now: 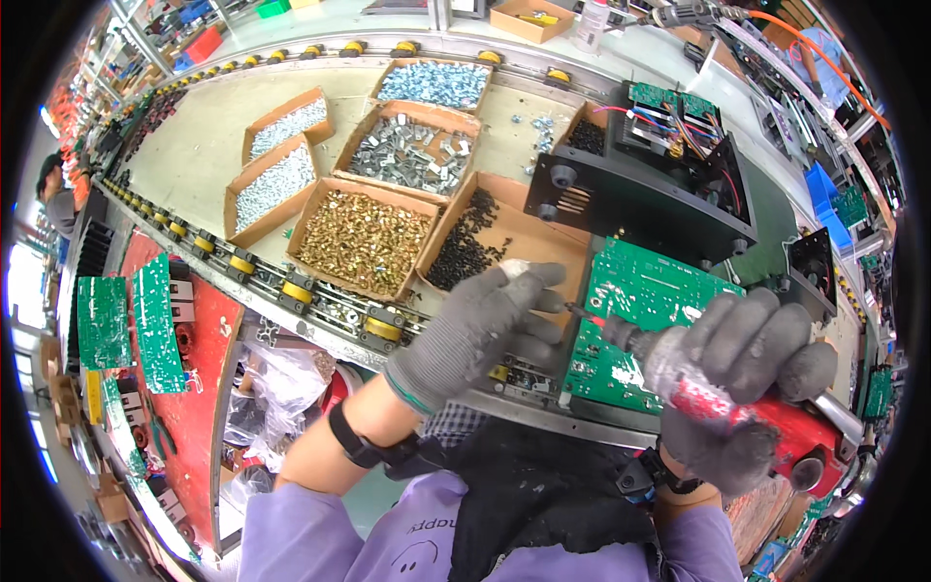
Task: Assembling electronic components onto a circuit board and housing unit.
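My right hand (752, 354), in a grey glove, is wrapped round a red power screwdriver (800, 436). The tool's dark bit points left over a green circuit board (645, 291), its tip near the board's left edge. Beside that tip is my left hand (485, 325), also gloved, with bent fingers spaced apart; its palm is hidden and I make out nothing in it. It hovers at the near edge of a cardboard tray (538, 233) holding black screws (465, 247). Directly left sits a box of brass-coloured screws (364, 242).
Farther back are boxes of grey metal clips (412, 150), bluish screws (436, 82) and silvery screws (276, 189). A black metal chassis (645, 189) with wiring stands behind the board. A roller track (296, 291) edges the bench. More green boards (150, 325) lie on a red surface at left.
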### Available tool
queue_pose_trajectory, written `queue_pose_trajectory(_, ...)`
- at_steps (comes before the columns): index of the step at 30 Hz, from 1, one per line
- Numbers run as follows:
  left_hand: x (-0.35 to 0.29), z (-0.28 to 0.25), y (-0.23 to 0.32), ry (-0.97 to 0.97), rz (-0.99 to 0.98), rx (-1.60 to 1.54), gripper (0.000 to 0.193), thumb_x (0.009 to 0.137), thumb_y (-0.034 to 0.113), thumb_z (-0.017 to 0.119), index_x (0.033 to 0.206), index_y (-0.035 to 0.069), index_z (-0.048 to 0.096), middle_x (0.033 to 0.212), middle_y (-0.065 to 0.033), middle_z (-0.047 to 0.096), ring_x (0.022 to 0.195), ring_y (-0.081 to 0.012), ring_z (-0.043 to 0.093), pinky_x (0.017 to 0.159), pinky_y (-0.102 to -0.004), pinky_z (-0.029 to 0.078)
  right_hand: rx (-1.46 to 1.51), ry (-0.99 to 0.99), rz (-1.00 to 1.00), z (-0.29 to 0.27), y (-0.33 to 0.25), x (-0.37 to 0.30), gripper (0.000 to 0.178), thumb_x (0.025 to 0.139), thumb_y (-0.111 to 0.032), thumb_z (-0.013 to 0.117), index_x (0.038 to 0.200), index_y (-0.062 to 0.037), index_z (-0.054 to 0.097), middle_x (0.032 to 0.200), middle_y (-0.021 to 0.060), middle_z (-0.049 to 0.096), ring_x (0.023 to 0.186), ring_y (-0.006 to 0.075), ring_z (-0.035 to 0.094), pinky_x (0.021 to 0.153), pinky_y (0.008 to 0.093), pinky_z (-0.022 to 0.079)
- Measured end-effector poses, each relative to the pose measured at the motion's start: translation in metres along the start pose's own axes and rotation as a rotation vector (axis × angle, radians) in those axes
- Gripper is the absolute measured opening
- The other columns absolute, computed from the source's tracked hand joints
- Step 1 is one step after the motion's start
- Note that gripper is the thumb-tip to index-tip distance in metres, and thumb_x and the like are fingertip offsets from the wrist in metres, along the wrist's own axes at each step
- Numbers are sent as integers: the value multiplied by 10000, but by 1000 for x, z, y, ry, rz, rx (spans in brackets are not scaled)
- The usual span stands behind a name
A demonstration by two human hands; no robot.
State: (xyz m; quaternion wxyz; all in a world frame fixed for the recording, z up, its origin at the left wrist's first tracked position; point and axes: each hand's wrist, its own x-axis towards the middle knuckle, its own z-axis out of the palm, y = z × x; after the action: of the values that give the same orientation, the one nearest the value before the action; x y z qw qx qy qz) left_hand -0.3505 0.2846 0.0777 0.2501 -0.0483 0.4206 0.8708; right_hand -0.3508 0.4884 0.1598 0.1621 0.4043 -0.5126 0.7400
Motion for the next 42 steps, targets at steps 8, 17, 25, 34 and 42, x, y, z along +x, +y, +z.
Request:
queue_pose_trajectory(8,105,-112,117,571,56,1542,312,925,309,582,1043,43,695,833,-98,724,773,-220,712,722,-376,558,-58,104,-76,-28,-5,5,362,834,-276,701,1122,-126,543,853,6,444,767,129,437,702,272,369)
queue_pose_trajectory(17,183,-122,98,664,-301,1997,286,912,191,586,1153,90,703,1237,-164,663,1120,-333,658,912,-432,544,-128,223,-121,-43,-28,-2,348,819,-251,712,1068,-96,524,827,-4,367,758,135,356,704,302,300)
queue_pose_trajectory(25,157,-152,113,726,-83,1524,361,844,309,643,1138,111,708,1089,-124,719,1004,-262,692,897,-379,525,-170,328,-161,-53,-63,-20,344,808,-251,724,990,-106,470,796,-11,331,750,134,319,690,302,273)
queue_pose_trajectory(34,186,-123,93,860,-208,1996,327,896,309,614,1151,120,691,1195,-149,679,1116,-313,653,935,-400,521,-228,442,-212,-58,-87,-39,365,780,-276,735,960,-102,469,791,-12,332,735,131,317,673,299,256)
queue_pose_trajectory(42,149,-141,112,619,-105,2004,354,871,104,561,1120,291,729,1112,-111,695,1047,-306,670,924,-402,523,-256,287,-187,-72,-100,-45,415,786,-289,764,1066,-160,486,852,-16,381,769,129,365,699,274,309)
